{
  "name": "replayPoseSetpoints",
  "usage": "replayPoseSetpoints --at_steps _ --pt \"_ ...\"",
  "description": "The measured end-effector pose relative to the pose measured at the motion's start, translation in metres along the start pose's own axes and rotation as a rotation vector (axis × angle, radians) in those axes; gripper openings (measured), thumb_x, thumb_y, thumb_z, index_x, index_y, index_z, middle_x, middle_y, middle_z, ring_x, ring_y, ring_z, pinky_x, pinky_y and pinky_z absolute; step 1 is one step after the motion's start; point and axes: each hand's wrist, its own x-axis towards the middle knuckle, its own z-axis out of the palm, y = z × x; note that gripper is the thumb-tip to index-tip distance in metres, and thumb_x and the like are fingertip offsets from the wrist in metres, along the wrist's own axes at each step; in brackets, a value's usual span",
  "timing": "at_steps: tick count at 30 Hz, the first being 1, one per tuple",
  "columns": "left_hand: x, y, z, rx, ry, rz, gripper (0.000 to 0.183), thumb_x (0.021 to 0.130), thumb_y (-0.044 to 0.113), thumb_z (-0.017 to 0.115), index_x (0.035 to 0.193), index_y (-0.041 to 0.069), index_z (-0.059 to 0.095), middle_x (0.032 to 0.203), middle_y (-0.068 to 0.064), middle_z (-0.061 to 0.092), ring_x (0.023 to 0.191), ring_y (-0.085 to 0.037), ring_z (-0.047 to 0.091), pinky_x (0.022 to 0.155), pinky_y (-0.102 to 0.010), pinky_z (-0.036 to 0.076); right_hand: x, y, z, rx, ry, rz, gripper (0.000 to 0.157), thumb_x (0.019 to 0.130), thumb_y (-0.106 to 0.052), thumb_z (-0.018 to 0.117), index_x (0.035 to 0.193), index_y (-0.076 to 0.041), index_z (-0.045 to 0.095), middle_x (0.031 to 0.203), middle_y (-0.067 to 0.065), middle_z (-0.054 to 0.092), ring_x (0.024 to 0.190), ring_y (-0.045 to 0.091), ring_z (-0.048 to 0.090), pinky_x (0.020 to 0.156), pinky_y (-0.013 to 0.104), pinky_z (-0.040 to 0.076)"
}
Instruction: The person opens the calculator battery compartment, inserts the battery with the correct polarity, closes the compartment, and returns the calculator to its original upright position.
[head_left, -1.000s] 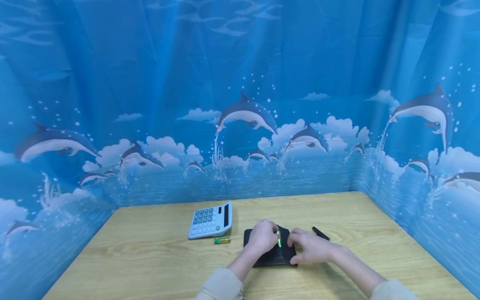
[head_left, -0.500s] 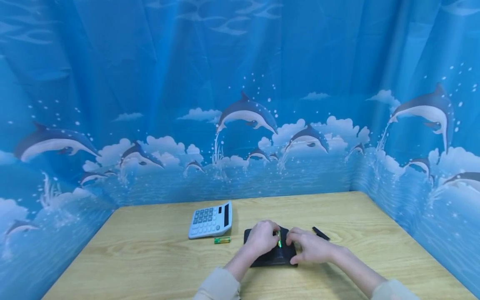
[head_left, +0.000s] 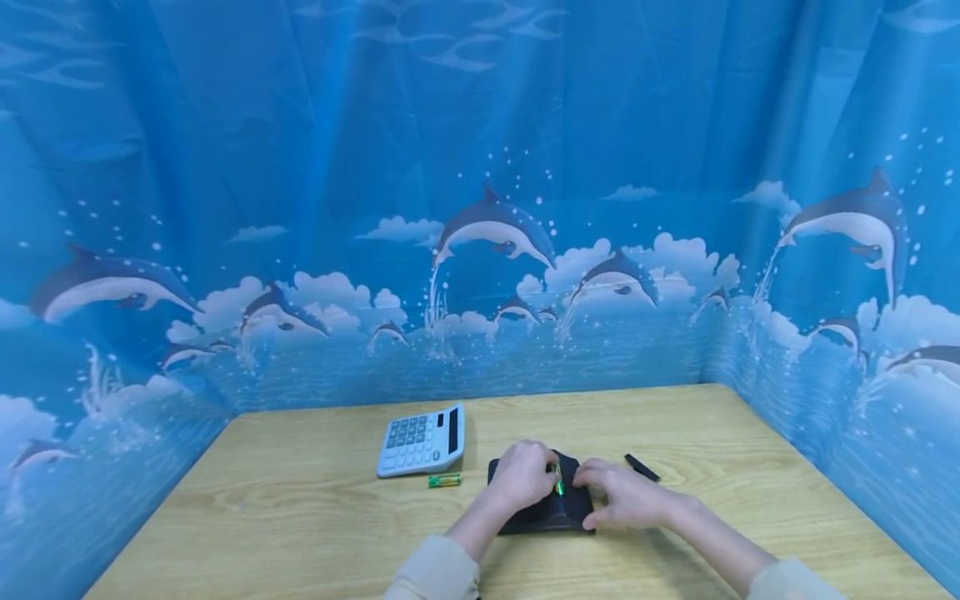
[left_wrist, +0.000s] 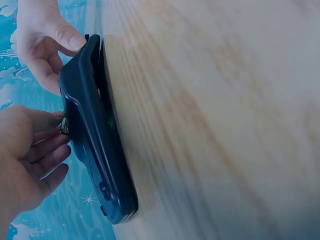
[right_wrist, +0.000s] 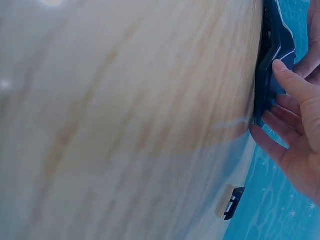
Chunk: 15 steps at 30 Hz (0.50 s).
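A black wedge-shaped plastic device (head_left: 574, 510) lies on the table in front of me. Above it, my left hand (head_left: 522, 477) pinches a green and gold battery (head_left: 558, 482) at the device's upper face. In the left wrist view only a bit of that battery (left_wrist: 64, 128) shows between thumb and fingers; the slot under it is hidden. My right hand (head_left: 626, 495) grips the device's right edge, thumb on the near side and fingers on the far side. Its thumb presses the black casing (right_wrist: 272, 82) in the right wrist view.
A second green battery (head_left: 444, 481) lies left of the device, just below a light blue calculator (head_left: 416, 446). Right of the device is a small black tabbed cover (head_left: 642, 467). A blue dolphin curtain (head_left: 480, 358) hangs around the wooden table (head_left: 300, 517).
My left hand has shifted very slightly over the device, still pinching the battery. The right hand keeps its grip, and the other things stay where they were.
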Motion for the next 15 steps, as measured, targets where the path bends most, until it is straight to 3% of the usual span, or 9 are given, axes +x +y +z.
replayPoseSetpoints --at_steps 15 --pt "0.0059 -0.0076 0.0023 -0.080 -0.086 0.006 0.023 0.080 0.021 0.072 0.102 0.013 0.072 0.096 0.000 0.064 0.094 -0.013 0.055 0.082 -0.026 0.046 0.0003 0.0007 0.0021 -0.049 0.041 -0.023 0.044 0.074 -0.029 0.077 0.106 -0.003 0.062 0.109 0.003 0.057 0.099 0.021 0.056 0.084 0.036 0.047"
